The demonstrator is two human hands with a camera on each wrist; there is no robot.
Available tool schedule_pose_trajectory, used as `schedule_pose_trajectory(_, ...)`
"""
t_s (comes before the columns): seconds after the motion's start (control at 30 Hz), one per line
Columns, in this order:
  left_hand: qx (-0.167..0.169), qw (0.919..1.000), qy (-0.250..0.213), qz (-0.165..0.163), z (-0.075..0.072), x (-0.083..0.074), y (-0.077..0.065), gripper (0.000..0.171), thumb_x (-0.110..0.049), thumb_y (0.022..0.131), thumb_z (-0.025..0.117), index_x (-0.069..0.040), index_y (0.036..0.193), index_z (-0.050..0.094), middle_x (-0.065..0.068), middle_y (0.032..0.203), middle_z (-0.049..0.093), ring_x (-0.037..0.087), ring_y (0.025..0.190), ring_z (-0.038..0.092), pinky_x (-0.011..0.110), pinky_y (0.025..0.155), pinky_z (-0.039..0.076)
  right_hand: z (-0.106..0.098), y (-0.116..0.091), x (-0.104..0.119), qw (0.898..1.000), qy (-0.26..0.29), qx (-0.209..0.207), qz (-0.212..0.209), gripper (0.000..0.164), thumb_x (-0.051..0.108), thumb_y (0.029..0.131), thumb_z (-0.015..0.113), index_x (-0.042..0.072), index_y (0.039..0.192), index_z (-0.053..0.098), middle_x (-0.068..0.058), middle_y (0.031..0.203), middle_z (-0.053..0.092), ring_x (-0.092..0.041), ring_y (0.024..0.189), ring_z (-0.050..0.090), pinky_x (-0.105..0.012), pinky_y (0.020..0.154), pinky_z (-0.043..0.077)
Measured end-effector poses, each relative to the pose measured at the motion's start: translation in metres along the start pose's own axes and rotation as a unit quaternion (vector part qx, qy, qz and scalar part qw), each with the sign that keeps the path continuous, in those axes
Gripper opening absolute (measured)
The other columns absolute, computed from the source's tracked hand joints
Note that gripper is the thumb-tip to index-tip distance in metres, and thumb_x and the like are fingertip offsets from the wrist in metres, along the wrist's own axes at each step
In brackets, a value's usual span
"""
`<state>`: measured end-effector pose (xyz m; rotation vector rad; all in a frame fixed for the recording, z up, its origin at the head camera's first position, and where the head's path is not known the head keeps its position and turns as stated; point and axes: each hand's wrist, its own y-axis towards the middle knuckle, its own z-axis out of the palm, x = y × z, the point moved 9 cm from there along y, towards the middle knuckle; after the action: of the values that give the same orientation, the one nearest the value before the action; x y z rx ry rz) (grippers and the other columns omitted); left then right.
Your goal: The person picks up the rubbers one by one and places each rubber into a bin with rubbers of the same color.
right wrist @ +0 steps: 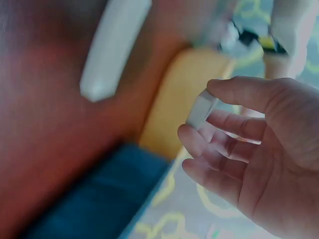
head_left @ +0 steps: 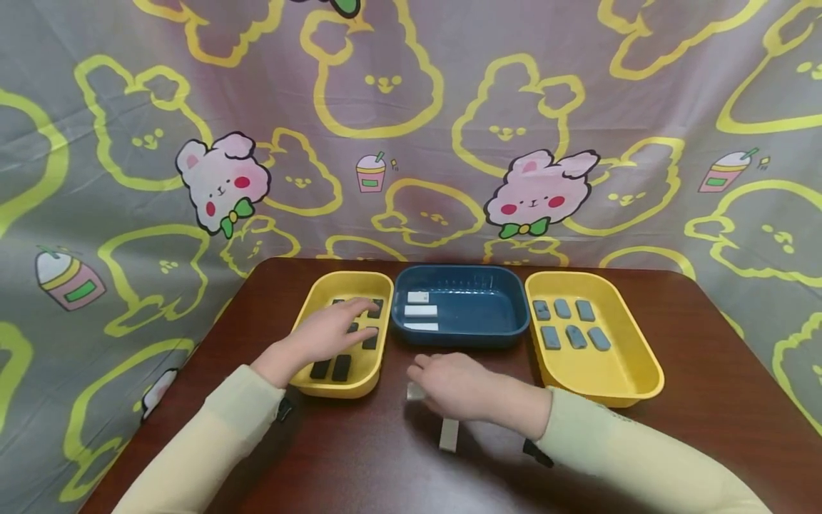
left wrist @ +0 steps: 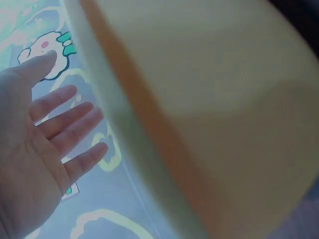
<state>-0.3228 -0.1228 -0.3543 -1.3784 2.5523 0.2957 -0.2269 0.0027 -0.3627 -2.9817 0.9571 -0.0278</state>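
Observation:
My right hand (head_left: 456, 385) is over the table in front of the blue tray. Its thumb and fingers pinch a small whitish block (right wrist: 201, 109), which also shows under the fingertips in the head view. Just below this hand, a second pale, longer block (head_left: 449, 435) lies on the wooden table. My left hand (head_left: 330, 330) hovers over the left yellow tray (head_left: 366, 389), fingers extended and spread. Several black blocks (head_left: 342, 368) lie in that tray, some partly hidden by the hand. In the left wrist view, the left palm (left wrist: 35, 164) holds nothing.
The blue tray (head_left: 481, 321) at the back centre has white blocks (head_left: 420, 311) along its left side. On the right, a yellow tray (head_left: 578, 375) holds several grey-blue blocks (head_left: 574, 336). A patterned curtain (head_left: 417, 214) hangs behind the table (head_left: 501, 485).

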Motion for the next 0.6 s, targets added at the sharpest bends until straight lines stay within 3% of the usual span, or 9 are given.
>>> schedule_pose_trajectory(0.17, -0.004, 0.9983, 0.043, 0.039, 0.004, -0.012, 0.019, 0.046, -0.037, 0.095, 0.062, -0.01, 0.131, 0.058, 0.006, 0.128, 0.06, 0.022, 0.117, 0.056, 0.042, 0.098, 0.043, -0.029, -0.007, -0.044, 0.996, 0.047, -0.022, 0.067, 0.027, 0.02, 0.082, 0.078, 0.012, 0.104, 0.064, 0.003, 0.088, 0.057, -0.01, 0.07, 0.053, -0.026, 0.064, 0.049)
schedule_pose_trajectory(0.3, 0.002, 0.9935, 0.071, 0.089, 0.009, -0.029, 0.03, 0.04, -0.032, 0.093, 0.066, -0.007, 0.125, 0.061, 0.007, 0.12, 0.064, 0.021, 0.109, 0.06, 0.04, 0.094, 0.046, -0.043, -0.007, -0.078, 0.989, 0.055, -0.038, 0.129, 0.03, 0.021, 0.083, 0.077, 0.012, 0.109, 0.064, 0.0, 0.094, 0.06, -0.013, 0.076, 0.054, -0.029, 0.071, 0.05)
schedule_pose_trajectory(0.4, 0.016, 0.9881, 0.09, 0.123, 0.015, -0.042, 0.035, 0.039, -0.029, 0.093, 0.067, -0.006, 0.124, 0.062, 0.008, 0.117, 0.064, 0.021, 0.105, 0.061, 0.039, 0.093, 0.047, -0.044, -0.006, -0.098, 0.985, 0.044, -0.049, 0.159, 0.031, 0.021, 0.084, 0.077, 0.009, 0.109, 0.064, -0.003, 0.095, 0.061, -0.016, 0.076, 0.055, -0.031, 0.072, 0.051)
schedule_pose_trajectory(0.6, 0.043, 0.979, 0.134, 0.148, 0.026, -0.053, 0.036, 0.038, -0.026, 0.092, 0.069, -0.007, 0.124, 0.063, 0.009, 0.117, 0.065, 0.024, 0.106, 0.062, 0.04, 0.09, 0.049, -0.027, 0.002, -0.119, 0.979, 0.024, -0.044, 0.198, 0.025, 0.015, 0.088, 0.071, 0.003, 0.108, 0.064, -0.011, 0.096, 0.063, -0.021, 0.073, 0.057, -0.037, 0.069, 0.053)
